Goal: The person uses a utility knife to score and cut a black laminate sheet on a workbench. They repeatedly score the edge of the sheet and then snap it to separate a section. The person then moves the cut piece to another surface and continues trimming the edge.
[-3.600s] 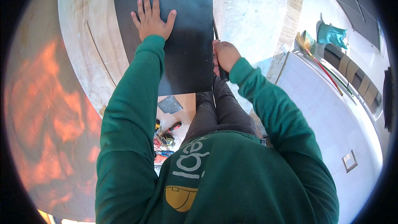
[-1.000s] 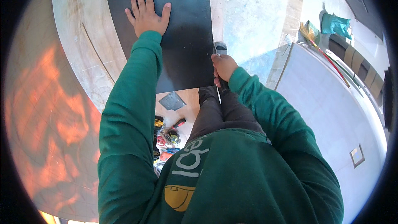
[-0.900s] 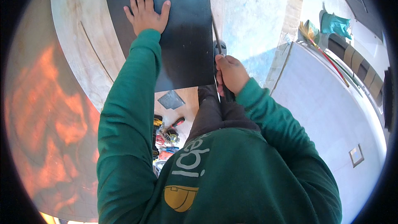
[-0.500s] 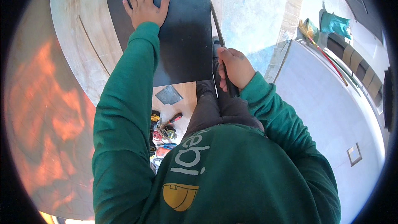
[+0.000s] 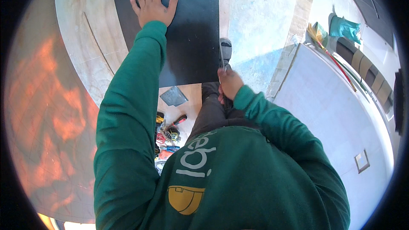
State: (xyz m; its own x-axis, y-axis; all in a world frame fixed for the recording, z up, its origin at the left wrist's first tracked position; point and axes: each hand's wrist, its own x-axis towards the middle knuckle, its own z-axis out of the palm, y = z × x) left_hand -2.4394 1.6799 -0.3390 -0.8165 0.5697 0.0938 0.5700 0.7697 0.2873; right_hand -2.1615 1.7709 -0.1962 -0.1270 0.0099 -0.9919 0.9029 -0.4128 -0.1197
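A dark flat board with a straight right edge lies in front of me, on top of a pale wood-toned panel. My left hand presses flat on the board's upper part, fingers spread and holding nothing. My right hand is closed around a long, thin, dark bar-like tool, which runs beside the board's right edge. The fist hides the tool's middle, and its kind is hard to make out. Under it are my dark trousers and a grey shoe.
A grey square tile lies below the board's near edge. Tools, among them a red-and-black handle, lie by my left side. On the right are a white panel, a broom and a teal bag.
My right hand has drawn the tool down and left, toward me along the board's edge; less of the tool now shows ahead. My left hand stays flat on the board; the view has shifted slightly.
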